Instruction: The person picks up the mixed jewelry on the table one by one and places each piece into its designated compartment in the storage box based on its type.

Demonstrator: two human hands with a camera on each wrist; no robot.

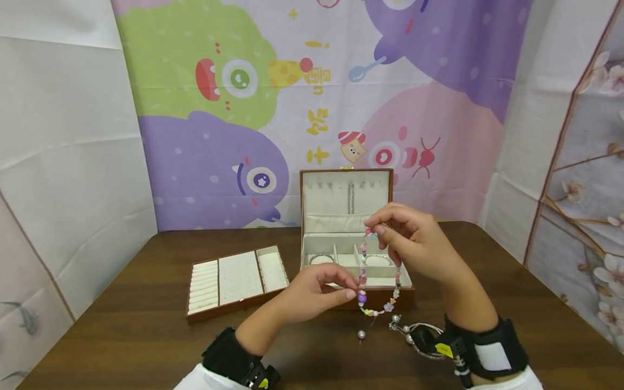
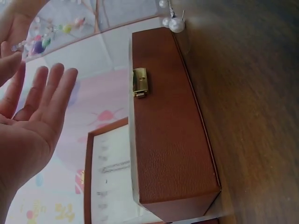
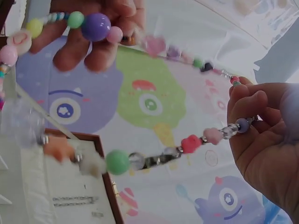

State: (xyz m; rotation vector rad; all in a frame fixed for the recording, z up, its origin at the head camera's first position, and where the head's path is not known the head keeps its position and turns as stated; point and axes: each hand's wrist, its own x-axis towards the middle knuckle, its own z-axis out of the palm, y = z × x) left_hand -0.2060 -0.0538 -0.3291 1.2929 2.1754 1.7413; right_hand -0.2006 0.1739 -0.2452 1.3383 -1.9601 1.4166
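My right hand (image 1: 419,238) pinches a multicoloured beaded necklace (image 1: 362,276) at its top, thumb against fingers, and the loop hangs in front of the jewelry box (image 1: 353,303). From the left, my left hand (image 1: 312,292) pinches the strand near a large purple bead (image 3: 96,26) with thumb and index finger. Its other fingers are spread loosely, as the left wrist view shows. Both ends of the strand run up into the right fingertips. Behind, the brown box stands with its lid (image 1: 346,192) up, a chain (image 1: 351,197) inside it, and silver bangles (image 1: 322,259) in its compartments.
A removable tray (image 1: 244,279) with ring rolls lies left of the box. Nearer the front are a pearl earring (image 1: 361,335) and a tangle of pearl and silver jewelry (image 1: 408,331), partly beside the right wrist strap (image 1: 487,346). A cartoon curtain (image 1: 214,162) hangs behind the table.
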